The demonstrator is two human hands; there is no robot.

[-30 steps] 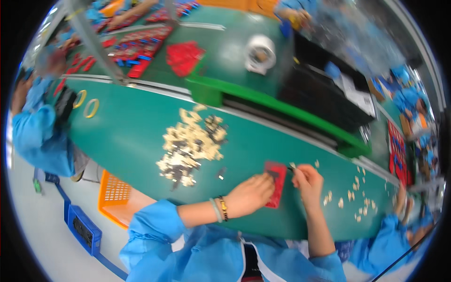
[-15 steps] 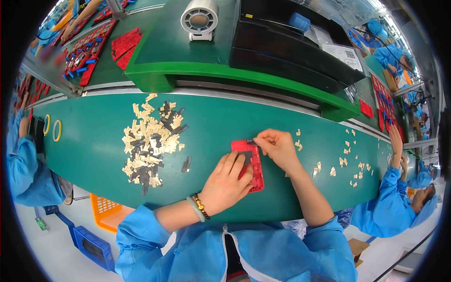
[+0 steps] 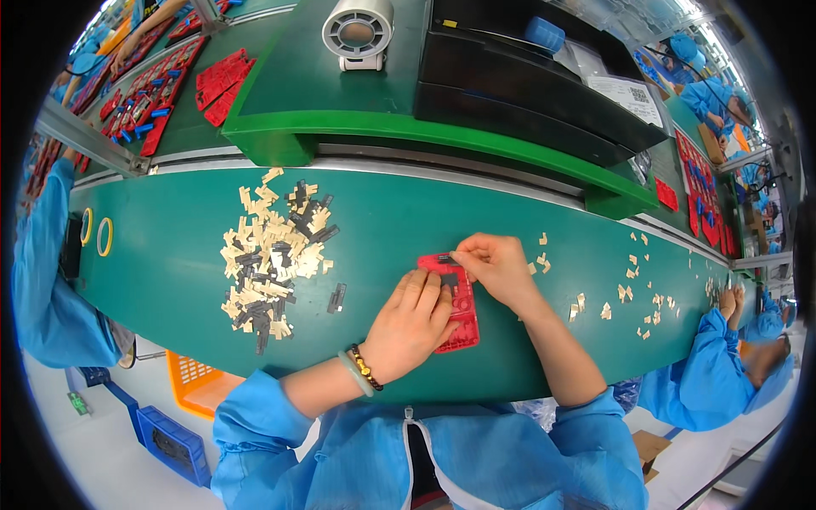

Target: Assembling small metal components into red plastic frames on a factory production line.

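Note:
A red plastic housing lies on the green table in front of me, its long side running away from me. Across its left part rests my left hand, fingers together and thumb towards its right edge, holding it down. At the housing's far end, my right hand is closed in a pinch on a small black strip, whose right end the fingertips cover. Part of the housing's inside is hidden under my left fingers. Left of it lie a loose black piece and a pile of cream and black pieces.
Small cream scraps are scattered to the right. Beyond the table runs a green-edged shelf with a small white fan and a black box. Two tape rolls lie at the left. Co-workers in blue sit on both sides.
My right fingertips have shifted slightly left with the black strip, now over the housing's far end. My left hand stays on the housing. The co-worker at right has lowered a raised hand.

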